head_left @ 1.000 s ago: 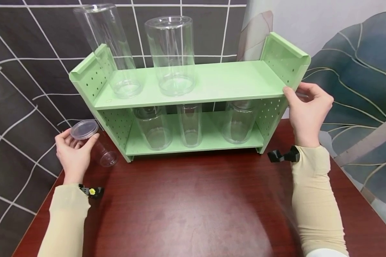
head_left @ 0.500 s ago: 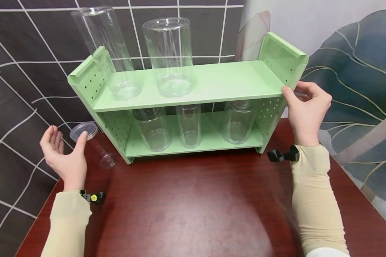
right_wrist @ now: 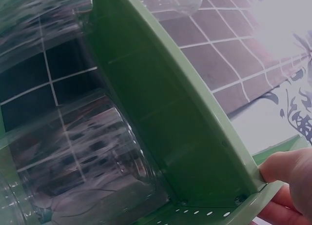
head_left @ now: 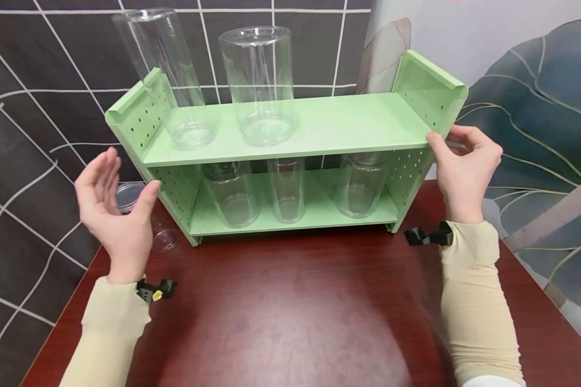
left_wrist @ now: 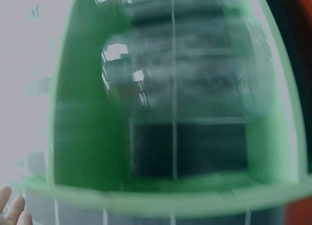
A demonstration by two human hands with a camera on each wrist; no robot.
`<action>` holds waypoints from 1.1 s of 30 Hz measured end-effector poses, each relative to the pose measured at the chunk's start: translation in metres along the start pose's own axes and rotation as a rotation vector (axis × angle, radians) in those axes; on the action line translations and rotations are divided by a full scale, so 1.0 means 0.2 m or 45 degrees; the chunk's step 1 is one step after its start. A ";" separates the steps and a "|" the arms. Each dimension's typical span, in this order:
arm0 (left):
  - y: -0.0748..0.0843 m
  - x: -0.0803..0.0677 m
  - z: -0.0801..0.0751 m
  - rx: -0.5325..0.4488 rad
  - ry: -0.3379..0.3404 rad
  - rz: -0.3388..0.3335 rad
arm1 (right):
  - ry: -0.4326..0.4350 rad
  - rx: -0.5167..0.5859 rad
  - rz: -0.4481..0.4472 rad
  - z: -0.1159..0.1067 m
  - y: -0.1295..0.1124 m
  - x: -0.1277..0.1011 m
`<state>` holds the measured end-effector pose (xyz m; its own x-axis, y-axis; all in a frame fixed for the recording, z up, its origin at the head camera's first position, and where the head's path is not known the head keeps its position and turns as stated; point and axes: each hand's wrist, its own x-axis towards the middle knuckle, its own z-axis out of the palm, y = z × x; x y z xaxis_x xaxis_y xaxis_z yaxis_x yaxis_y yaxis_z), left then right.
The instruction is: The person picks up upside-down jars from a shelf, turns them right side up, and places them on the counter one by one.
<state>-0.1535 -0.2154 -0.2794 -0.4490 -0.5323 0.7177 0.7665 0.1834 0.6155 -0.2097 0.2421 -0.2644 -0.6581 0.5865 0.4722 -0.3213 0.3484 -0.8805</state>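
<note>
Nearest the camera, a dark red wooden table [head_left: 290, 312] was seen, its front stretch bare between two beige sleeves. Its left edge was cut off against a dark tiled wall [head_left: 24, 107]; its right edge ran beside a leaf-patterned curtain [head_left: 542, 123]. The left hand [head_left: 113, 215] was held raised above the table's left part, fingers straight and spread, nothing grasped. Just behind it, a small clear lidded jar [head_left: 142, 207] was left lying tilted on the table beside the rack's left foot, partly hidden by the hand. The right hand [head_left: 465, 172] was curled round the right end of the green two-tier rack [head_left: 290, 126], thumb pressed on the upper shelf's front corner. On the lower shelf three clear cups [head_left: 285, 188] were stood in a row, little room left between them. On the upper shelf two tall clear cylinders [head_left: 259, 80] were stood at the left, the right half being uncovered. Left wrist view was blurred.
</note>
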 end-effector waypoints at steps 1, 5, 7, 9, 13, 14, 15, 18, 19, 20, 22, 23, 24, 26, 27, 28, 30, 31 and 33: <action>0.01 0.00 0.03 -0.025 -0.032 0.014 | -0.002 -0.004 -0.003 0.00 0.00 0.00; 0.03 -0.01 0.14 -0.095 -0.156 0.029 | -0.003 0.009 -0.013 -0.01 0.03 0.01; 0.01 0.00 0.19 -0.089 -0.254 0.034 | -0.011 0.017 -0.017 -0.01 0.04 0.02; 0.00 0.01 0.23 -0.060 -0.365 -0.003 | -0.027 0.015 -0.019 -0.01 0.05 0.03; 0.06 0.02 0.33 0.188 -0.651 -0.140 | -0.049 0.010 -0.023 -0.01 0.03 0.02; 0.07 0.03 0.35 0.254 -0.714 -0.199 | -0.051 0.007 -0.029 0.00 0.03 0.01; 0.09 0.04 0.38 0.329 -0.781 -0.225 | -0.051 0.009 -0.034 0.00 0.02 0.01; 0.08 0.09 0.45 0.506 -0.938 -0.328 | -0.050 0.007 -0.051 0.00 0.03 0.01; 0.07 0.10 0.47 0.536 -0.964 -0.356 | -0.050 0.005 -0.054 0.00 0.03 0.01; 0.07 0.11 0.50 0.557 -0.979 -0.382 | -0.052 0.004 -0.056 0.00 0.04 0.01; 0.07 0.14 0.55 0.627 -1.000 -0.429 | -0.053 0.001 -0.059 -0.01 0.05 0.02; 0.06 0.15 0.57 0.656 -1.009 -0.456 | -0.054 -0.002 -0.058 -0.01 0.05 0.02; 0.06 0.16 0.59 0.691 -1.018 -0.477 | -0.055 -0.005 -0.063 -0.01 0.06 0.03; 0.04 0.18 0.63 0.765 -1.033 -0.512 | -0.054 -0.017 -0.075 -0.01 0.07 0.03; 0.04 0.18 0.65 0.790 -1.040 -0.531 | -0.054 -0.021 -0.080 -0.01 0.07 0.03; 0.03 0.19 0.66 0.810 -1.047 -0.551 | -0.053 -0.024 -0.084 -0.01 0.07 0.03; 0.01 0.20 0.68 0.848 -1.053 -0.580 | -0.051 -0.026 -0.093 -0.01 0.07 0.04; 0.00 0.21 0.70 0.861 -1.050 -0.588 | -0.051 -0.026 -0.093 -0.02 0.07 0.04; -0.01 0.21 0.72 0.872 -1.036 -0.604 | -0.051 -0.022 -0.091 -0.02 0.07 0.04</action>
<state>-0.2393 -0.1199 -0.2030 -0.9769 -0.0251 0.2121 0.1456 0.6483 0.7473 -0.2170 0.2545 -0.2731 -0.6605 0.5302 0.5317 -0.3569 0.4013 -0.8436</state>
